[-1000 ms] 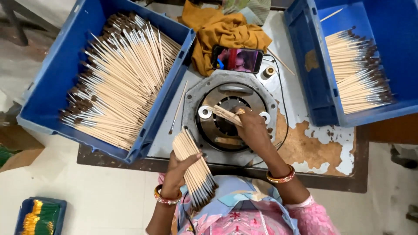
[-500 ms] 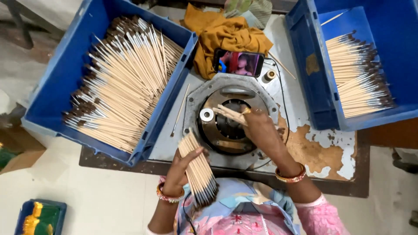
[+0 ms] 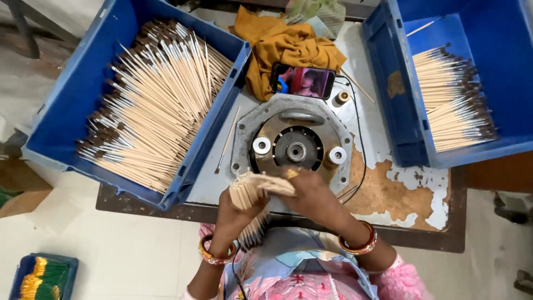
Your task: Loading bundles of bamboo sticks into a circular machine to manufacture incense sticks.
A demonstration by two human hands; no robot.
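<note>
Right hand pulled back from the round metal machine at 12 o'clock — now down beside the left hand. Both sets of fingers clenched on the bundle of sticks at the surface's near edge. Machine left bare — likely picking the next stick.

Pale wooden sticks with dark brown tips fill a blue crate; a second blue crate holds more; the cloth is mustard yellow; the worktop shows grey paint flaked to rusty brown; bangles red and gold; sleeve pink.
</note>
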